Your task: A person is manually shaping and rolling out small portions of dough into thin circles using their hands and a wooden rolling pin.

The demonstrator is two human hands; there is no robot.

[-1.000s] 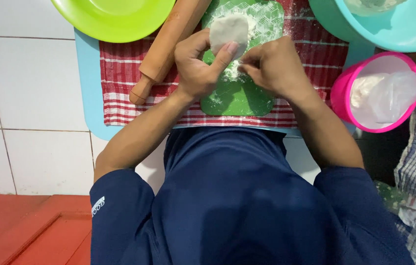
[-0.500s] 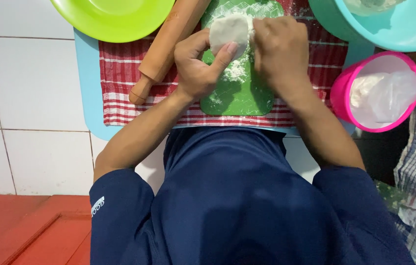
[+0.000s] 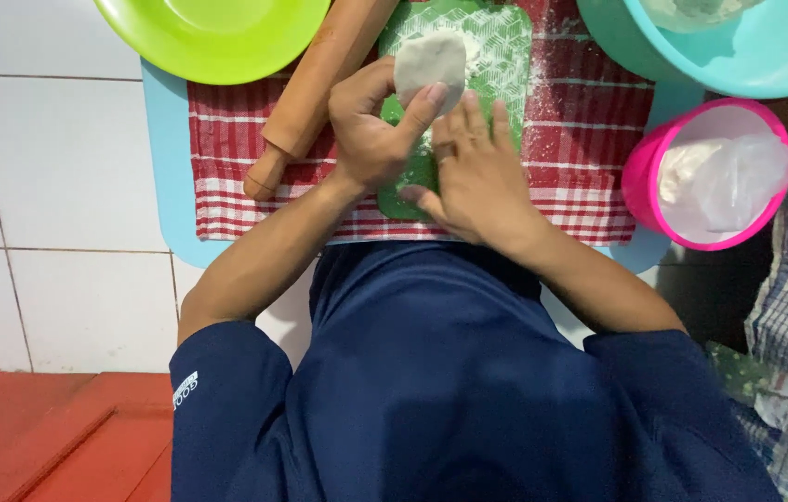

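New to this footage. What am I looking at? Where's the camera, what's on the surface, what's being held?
There is no machine: a person works with two bare hands. The one view comes from a camera on the person's head, looking down. The left hand holds a flat white piece of dough above a green floured board. The right hand lies flat on that board. The board sits on a red checked cloth. Beside it lie a wooden rolling pin, a lime green plate, a turquoise bowl and a pink tub holding a plastic bag.
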